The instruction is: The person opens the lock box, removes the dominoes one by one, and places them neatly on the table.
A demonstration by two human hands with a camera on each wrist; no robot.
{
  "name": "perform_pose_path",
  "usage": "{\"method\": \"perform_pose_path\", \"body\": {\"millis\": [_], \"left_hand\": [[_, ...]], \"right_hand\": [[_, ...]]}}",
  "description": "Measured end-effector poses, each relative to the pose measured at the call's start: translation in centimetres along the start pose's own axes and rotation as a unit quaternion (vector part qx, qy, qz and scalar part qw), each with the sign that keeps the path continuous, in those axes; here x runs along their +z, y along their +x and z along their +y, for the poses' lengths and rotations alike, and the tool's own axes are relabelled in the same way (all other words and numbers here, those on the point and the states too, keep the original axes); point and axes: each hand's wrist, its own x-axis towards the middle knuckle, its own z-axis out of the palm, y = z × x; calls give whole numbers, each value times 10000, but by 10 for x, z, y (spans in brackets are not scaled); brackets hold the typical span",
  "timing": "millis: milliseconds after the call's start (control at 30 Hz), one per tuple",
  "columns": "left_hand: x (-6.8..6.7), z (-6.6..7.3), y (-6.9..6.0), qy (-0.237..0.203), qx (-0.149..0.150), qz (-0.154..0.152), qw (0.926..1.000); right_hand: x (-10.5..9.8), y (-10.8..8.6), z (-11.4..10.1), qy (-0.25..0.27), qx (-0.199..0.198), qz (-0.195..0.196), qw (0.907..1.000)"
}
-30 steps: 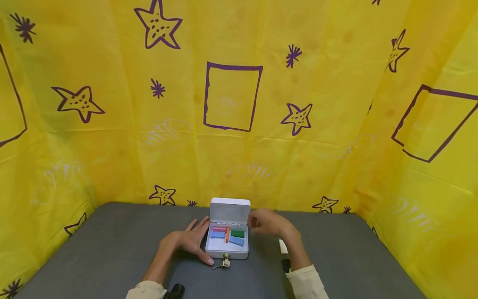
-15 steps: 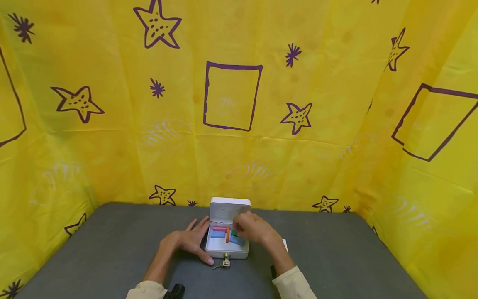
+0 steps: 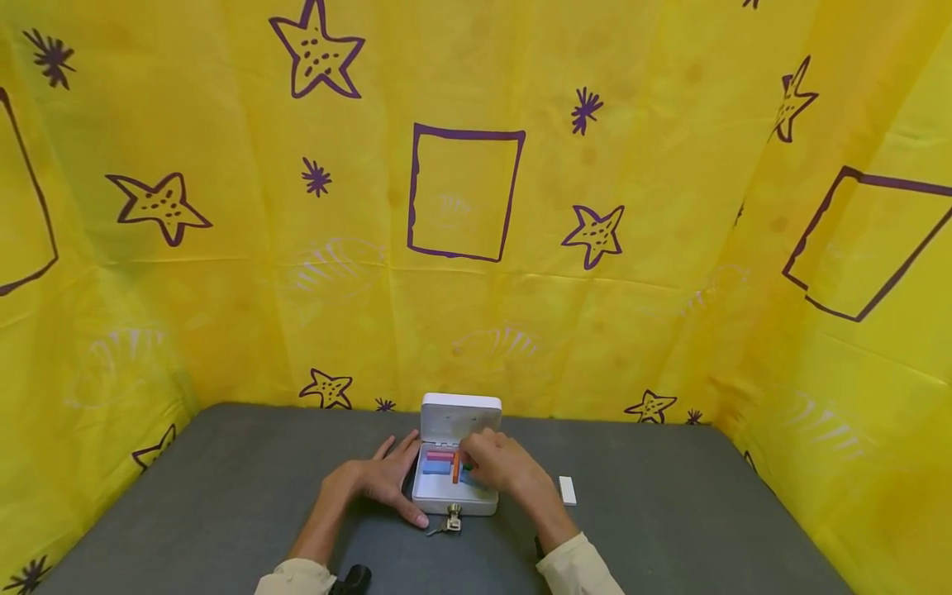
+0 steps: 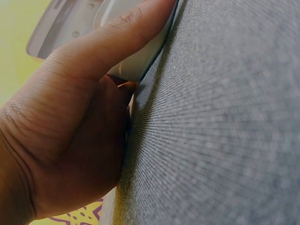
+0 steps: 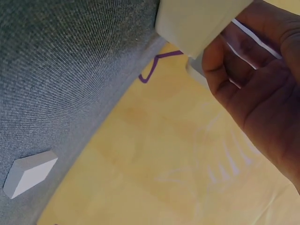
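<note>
A small white metal box [image 3: 455, 506] stands on the grey table with its lid [image 3: 461, 418] raised. Inside lie a pink block [image 3: 440, 455], a blue block [image 3: 436, 468], an upright-lying orange block [image 3: 456, 468], and partly covered green and second blue [image 3: 466, 477] blocks. My left hand [image 3: 383, 481] rests against the box's left side, fingers spread, thumb by the front corner. My right hand [image 3: 500, 459] reaches over the right wall into the box, fingers bent downward over the green block. Its fingertips are hidden behind the box wall [image 5: 192, 23] in the right wrist view, so any hold is unclear.
A padlock [image 3: 454, 521] with keys hangs at the box's front. To the right, a white block [image 3: 568, 491] lies on the table [image 3: 669, 512]. A yellow patterned curtain [image 3: 632, 330] surrounds the table's back and sides.
My right hand has moved left from beside the box to inside it, covering the green block and part of the right blue one. The left hand has stayed in place.
</note>
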Motion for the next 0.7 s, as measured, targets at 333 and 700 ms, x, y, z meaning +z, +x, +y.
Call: {"method": "perform_pose_path", "body": {"millis": [333,700], "left_hand": [[-1,6,-6,-44,3,-36,10000],[-1,3,-4,-48,-57,-40,10000]], "right_hand": [[7,-3,-2,-183,-203,86,9996],[7,-3,-4,-421,34,-79,9991]]}}
